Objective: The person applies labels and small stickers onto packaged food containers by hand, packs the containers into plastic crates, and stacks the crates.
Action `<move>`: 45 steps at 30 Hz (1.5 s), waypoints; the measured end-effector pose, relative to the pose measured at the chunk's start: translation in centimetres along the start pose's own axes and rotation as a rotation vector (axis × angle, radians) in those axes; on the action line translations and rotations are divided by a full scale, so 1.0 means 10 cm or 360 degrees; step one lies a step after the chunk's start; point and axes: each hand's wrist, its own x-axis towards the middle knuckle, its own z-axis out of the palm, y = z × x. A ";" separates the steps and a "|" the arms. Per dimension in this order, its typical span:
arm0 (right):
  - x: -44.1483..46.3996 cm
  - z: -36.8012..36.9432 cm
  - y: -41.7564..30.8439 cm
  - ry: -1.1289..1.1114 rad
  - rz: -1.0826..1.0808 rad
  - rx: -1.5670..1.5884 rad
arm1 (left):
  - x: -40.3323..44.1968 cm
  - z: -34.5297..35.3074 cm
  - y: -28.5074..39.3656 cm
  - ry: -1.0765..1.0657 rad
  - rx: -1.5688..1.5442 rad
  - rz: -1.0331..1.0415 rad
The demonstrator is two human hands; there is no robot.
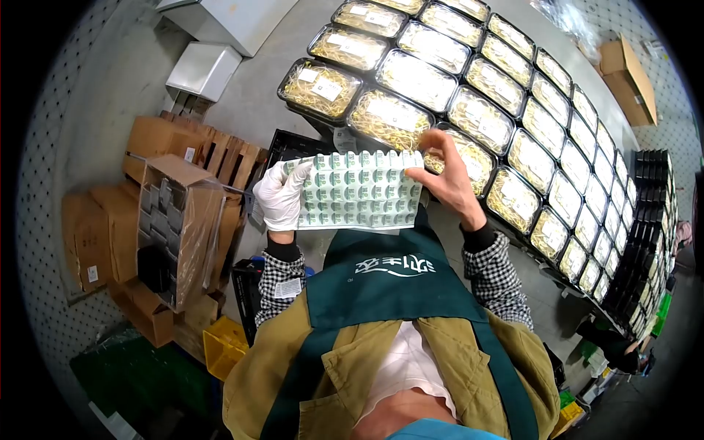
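Observation:
A pale sheet of green-printed labels [359, 192] is spread out in front of the dark green apron. My left hand [280, 196], in a white glove, grips the sheet at its left edge. At the upper right corner of the sheet is my bare right hand [451, 178], its thumb against the edge and its fingers curved apart from the thumb. Just beyond the sheet stand black trays with clear lids and pale sprouts inside; the nearest tray [391, 117] has a white label on its lid.
Rows of lidded trays [513, 198] cover the table to the right. Stacked black trays [651, 213] stand farther right. On the left are an open cardboard box [176, 172], wooden pallets [224, 158], a yellow crate [226, 346] and a white bin [204, 71].

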 end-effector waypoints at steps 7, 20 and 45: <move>0.33 0.00 -0.24 -0.0784 -0.0651 -0.0620 | 0.01 -0.14 -0.09 -0.0045 -0.0015 -0.0082; 0.71 1.14 0.73 0.0478 0.0393 -0.0072 | -0.15 -0.61 -0.48 0.0268 -0.0128 -0.0412; 1.61 0.54 1.49 0.0773 0.0185 -0.0871 | 0.21 -0.41 -0.32 -0.0023 -0.0642 -0.0665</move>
